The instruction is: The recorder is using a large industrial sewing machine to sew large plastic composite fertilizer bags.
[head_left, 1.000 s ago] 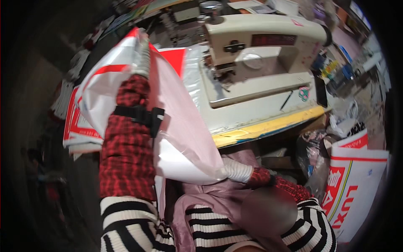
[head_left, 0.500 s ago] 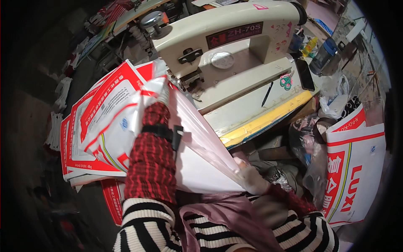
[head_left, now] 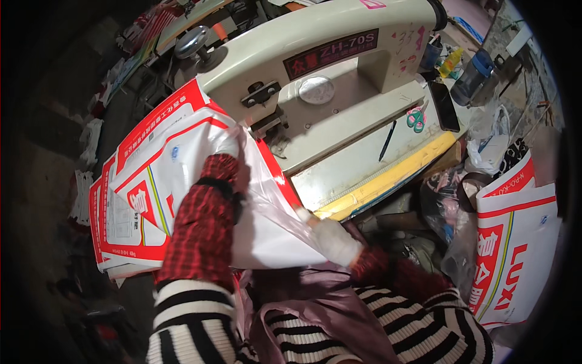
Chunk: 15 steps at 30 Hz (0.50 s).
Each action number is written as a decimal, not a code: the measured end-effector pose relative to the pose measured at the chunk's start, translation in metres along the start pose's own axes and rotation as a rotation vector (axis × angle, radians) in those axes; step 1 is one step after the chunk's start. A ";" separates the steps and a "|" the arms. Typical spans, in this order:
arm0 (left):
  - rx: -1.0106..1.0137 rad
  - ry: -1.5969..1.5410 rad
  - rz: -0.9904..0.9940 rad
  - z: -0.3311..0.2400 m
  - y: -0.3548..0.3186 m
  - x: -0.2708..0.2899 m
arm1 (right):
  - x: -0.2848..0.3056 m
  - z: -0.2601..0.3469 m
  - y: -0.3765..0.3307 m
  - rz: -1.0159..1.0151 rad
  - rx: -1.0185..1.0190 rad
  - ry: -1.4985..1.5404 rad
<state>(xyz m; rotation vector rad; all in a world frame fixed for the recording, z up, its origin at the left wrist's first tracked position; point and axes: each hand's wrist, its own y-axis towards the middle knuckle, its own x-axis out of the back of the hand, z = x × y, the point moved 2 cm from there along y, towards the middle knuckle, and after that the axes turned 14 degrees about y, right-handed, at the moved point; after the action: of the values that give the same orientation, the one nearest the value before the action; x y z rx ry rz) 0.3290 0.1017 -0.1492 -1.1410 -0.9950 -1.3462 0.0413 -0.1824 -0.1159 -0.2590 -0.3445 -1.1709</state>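
Note:
A large white sack with red borders [head_left: 267, 233] stretches across my lap and the edge of the sewing machine table. My right hand [head_left: 336, 241], in a pale glove, is closed on the sack's right edge near the yellow table front. My left hand [head_left: 227, 144], also gloved, is closed on the sack's upper part beside the machine's needle head; its fingertips are partly lost against the white material. Under my left arm lies a stack of similar printed sacks [head_left: 121, 236]. The cream sewing machine [head_left: 242, 67] stands just beyond both hands.
On the machine table lie a dark pen [head_left: 388, 141], small green-and-pink scissors [head_left: 416, 119] and a black phone [head_left: 444, 106]. A bottle with a blue lid [head_left: 474, 79] stands at the far right. More folded sacks [head_left: 515, 261] hang at my right, beside clear plastic bags [head_left: 485, 148].
My right hand has moved up and left with the sack's edge, toward the table. My left hand has shifted slightly left. The sack's red border now shows along the table edge.

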 end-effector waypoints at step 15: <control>0.202 -0.627 0.192 -0.026 -0.258 0.120 | 0.010 0.003 0.127 0.376 -0.088 -0.066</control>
<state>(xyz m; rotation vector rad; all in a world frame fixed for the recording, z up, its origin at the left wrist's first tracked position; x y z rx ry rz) 0.0716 0.0760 -0.0279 -1.4940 -1.3865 -0.7176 0.1621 -0.1429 -0.1123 -0.4210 -0.2874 -0.8092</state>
